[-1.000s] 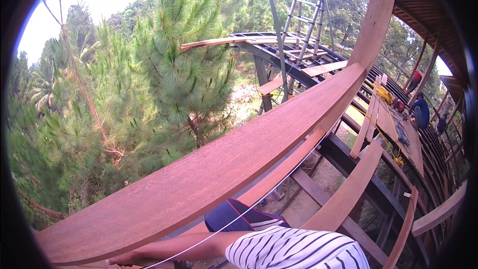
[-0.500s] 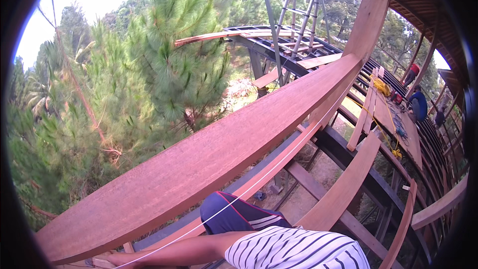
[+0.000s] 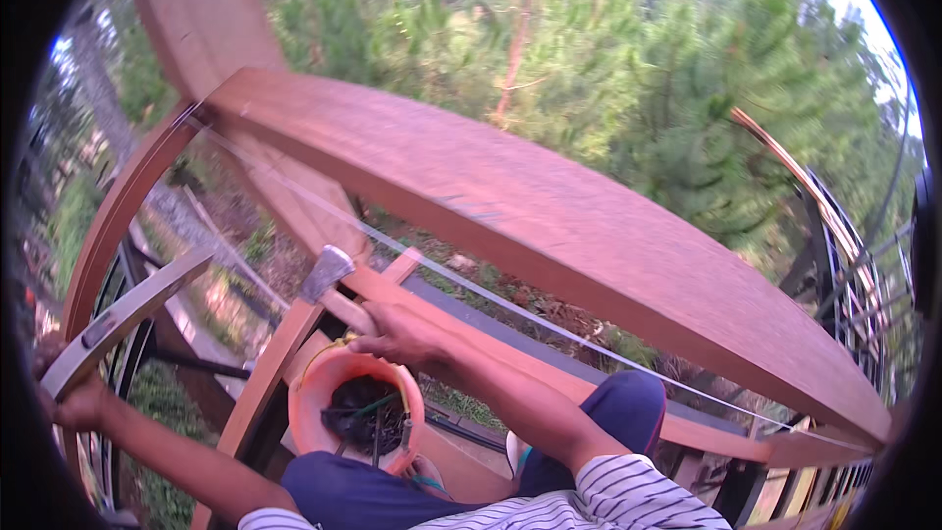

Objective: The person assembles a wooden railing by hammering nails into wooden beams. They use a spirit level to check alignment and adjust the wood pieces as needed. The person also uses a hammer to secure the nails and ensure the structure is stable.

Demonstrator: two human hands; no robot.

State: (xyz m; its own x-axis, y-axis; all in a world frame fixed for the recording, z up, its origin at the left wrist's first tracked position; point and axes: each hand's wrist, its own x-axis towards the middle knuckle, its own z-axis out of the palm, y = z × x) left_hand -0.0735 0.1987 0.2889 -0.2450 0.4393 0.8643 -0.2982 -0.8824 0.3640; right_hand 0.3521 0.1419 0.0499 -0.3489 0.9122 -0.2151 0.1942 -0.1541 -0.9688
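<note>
At the far left, my left hand [image 3: 77, 404] is closed around one end of a grey spirit level [image 3: 132, 319], which tilts up to the right. A small vial window shows in its side. In the middle, my right hand [image 3: 397, 336] is closed on the short wooden handle of a hatchet [image 3: 329, 275], its metal head pointing up and left. Just below that hand, an orange bucket [image 3: 302, 412] stands between my legs, with dark nails or rods and a black bag inside. A wide reddish plank [image 3: 549, 226] stretches across in front of me, beyond a taut white string [image 3: 491, 292].
A narrower timber [image 3: 481, 339] runs beside my right arm. At upper left a pale upright board [image 3: 206, 10] meets the wide plank, and a curved reddish beam [image 3: 108, 221] drops away. Ground shows far below through the gaps. Pine trees [image 3: 677, 98] stand beyond.
My view has swung to the left, bringing the bucket, hatchet and spirit level into sight. Both my hands now show; neither was visible before. The ladder and co-workers are no longer clearly seen.
</note>
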